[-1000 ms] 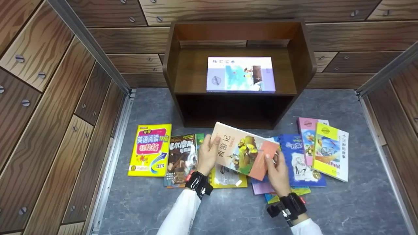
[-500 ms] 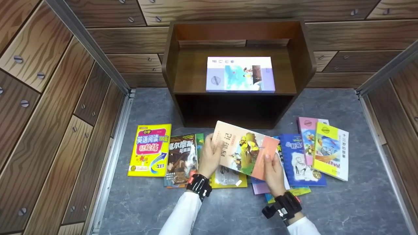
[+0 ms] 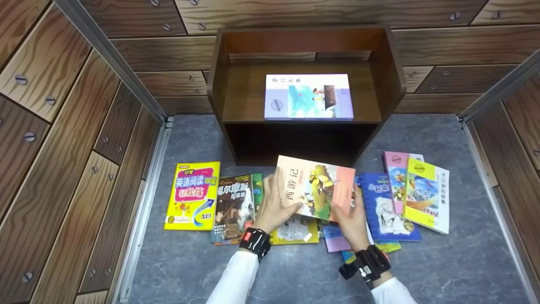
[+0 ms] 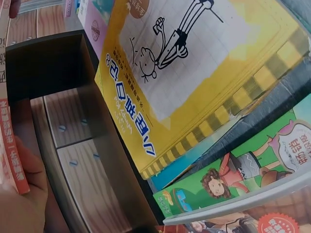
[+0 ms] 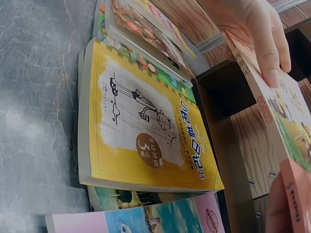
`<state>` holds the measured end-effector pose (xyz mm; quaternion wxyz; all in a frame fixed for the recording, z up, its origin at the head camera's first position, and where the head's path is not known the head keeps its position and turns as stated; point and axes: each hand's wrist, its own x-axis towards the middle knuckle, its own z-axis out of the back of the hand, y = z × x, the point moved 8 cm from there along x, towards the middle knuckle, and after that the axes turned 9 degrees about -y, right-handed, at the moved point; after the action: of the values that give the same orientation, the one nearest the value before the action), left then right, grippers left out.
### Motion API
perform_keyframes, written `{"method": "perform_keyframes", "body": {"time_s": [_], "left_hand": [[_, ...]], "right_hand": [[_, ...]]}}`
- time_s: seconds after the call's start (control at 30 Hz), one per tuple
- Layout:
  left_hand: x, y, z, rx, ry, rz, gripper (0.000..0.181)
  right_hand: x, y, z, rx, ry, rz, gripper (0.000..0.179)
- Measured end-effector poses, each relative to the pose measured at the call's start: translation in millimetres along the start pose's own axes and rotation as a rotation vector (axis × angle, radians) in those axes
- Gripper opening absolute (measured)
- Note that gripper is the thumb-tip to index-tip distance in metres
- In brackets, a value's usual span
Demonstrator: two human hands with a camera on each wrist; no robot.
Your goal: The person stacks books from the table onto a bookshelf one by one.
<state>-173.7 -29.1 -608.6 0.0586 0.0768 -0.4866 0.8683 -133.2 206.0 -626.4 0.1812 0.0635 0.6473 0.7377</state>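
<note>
Wood-plank panels [image 3: 71,139] wall in a grey marbled surface [image 3: 303,278]. Just above it, in front of the bookcase, you have the peach-and-orange book [image 3: 316,188] in both hands, tilted, its cover reading 西游记. Your left hand [image 3: 274,207] grips its left edge and your right hand [image 3: 352,215] its right, each thumb on the cover, fingers curled behind.

Below your grip, a yellow book [image 5: 146,116] is partly hidden in the head view; the right wrist view gives you 小屁孩日记 8 and a brown badge with a 3. A purple-edged book [image 3: 335,240] lies under your right hand. Left of the yellow book, a green book [image 3: 257,190] sits under a brown book [image 3: 234,207] titled 福尔摩斯; farther left lies a yellow-and-pink workbook [image 3: 192,196], 小学英语阅读100篇 轻松练.

To your right, a blue book [image 3: 390,215] is overlapped by a pink book [image 3: 396,177], itself partly covered by a yellow-and-white book [image 3: 428,196] whose title begins 十三.

Beyond stands the dark brown bookcase [image 3: 244,93]. A purple-and-white book [image 3: 308,99] lies flat on its upper shelf, its title too blurred to read.
</note>
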Motion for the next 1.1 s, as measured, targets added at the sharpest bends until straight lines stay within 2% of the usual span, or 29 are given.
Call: {"method": "perform_keyframes", "body": {"time_s": [0.2,0.37,0.57,0.7,0.9,1.1], "left_hand": [[0.3,4.1,-5.9,0.035,0.113,0.022,0.133],[-0.7,8.6,-8.1,0.088,0.153,0.01,0.137],[-0.7,14.8,-8.9,0.128,0.159,-0.01,0.135],[0.1,16.7,-7.7,0.148,0.147,-0.033,0.129],[2.0,22.9,-10.2,0.185,0.141,-0.034,0.122],[12.1,28.8,-10.3,0.233,0.121,-0.019,0.119]], "right_hand": [[5.7,1.5,1.0,-0.144,0.017,0.067,0.116],[8.7,0.0,-1.0,-0.19,0.083,0.089,0.129],[12.0,-2.7,-5.6,-0.271,0.184,0.136,0.128],[13.7,-5.1,-9.0,-0.327,0.223,0.175,0.126],[17.6,-12.2,-12.9,-0.379,0.225,0.199,0.125],[28.3,-13.5,-19.4,-0.384,0.228,0.218,0.122]]}}
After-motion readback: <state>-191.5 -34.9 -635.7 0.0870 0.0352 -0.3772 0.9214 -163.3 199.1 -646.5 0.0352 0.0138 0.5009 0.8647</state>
